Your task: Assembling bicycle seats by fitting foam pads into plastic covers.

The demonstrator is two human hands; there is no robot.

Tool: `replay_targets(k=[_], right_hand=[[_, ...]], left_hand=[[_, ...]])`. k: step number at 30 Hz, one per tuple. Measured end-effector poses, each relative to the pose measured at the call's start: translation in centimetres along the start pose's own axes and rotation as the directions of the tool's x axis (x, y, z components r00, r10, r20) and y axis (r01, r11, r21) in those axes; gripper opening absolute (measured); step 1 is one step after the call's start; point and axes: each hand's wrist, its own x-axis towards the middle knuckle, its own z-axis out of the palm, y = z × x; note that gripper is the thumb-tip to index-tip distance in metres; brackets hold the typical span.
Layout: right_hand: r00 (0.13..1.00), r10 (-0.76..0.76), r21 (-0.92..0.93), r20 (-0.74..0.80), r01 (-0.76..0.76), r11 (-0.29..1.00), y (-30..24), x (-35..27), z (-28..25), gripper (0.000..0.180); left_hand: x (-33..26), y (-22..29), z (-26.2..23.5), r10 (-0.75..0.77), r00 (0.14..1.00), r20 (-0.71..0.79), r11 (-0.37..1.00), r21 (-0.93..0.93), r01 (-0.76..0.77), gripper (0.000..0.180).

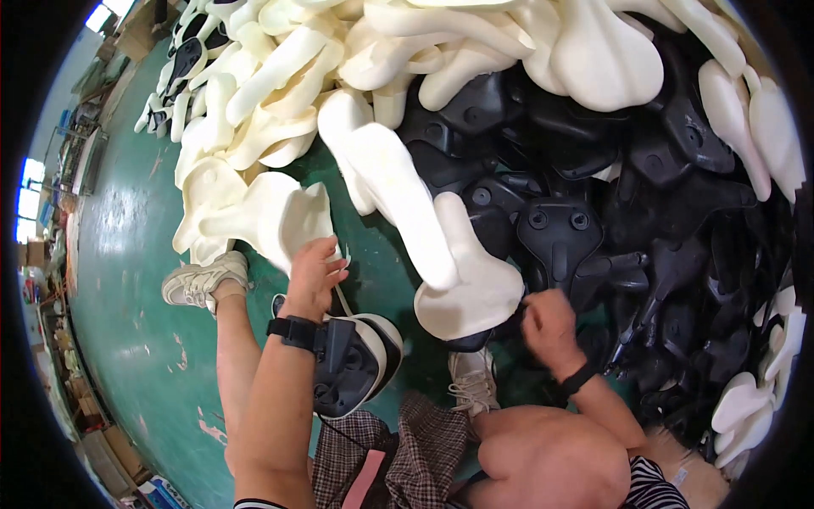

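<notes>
Head view. Knees and checked shorts [373, 458] lowest in frame. Left hand [315, 276]: grip closed on a cream foam pad [280, 216] at the pile's near edge. Right hand [549, 327]: fingers curled at the rear of a second pad [462, 288]; whether it is gripped I cannot tell. Step, judged: picking pads from the heap; next calls for lifting one clear. Black shells [560, 229] overlap, count unclear. A black-and-white saddle [356, 360], perhaps assembled, sits half hidden behind the left forearm on the green floor [136, 280].

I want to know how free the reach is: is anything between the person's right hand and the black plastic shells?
Nothing visible blocks it. The right hand is already at the edge of the black shells, beside a cream foam pad that lies over them. The left hand grips another cream pad.
</notes>
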Motion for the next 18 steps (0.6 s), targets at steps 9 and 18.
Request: replay_targets(k=[9,18], right_hand=[[0.980,0.068,-0.566,0.186,0.051,0.823,7.3,1.2,-6.1,0.056],[0.842,-0.132,-0.236,0.523,0.292,0.927,4.9,9.2,-1.1,0.044]], left_hand=[[-1.9,3.8,4.4,0.707,0.683,0.182,0.457,0.620,-0.638,0.051],[-1.8,3.3,9.8,0.352,0.268,0.897,-0.551,0.430,-0.715,0.050]])
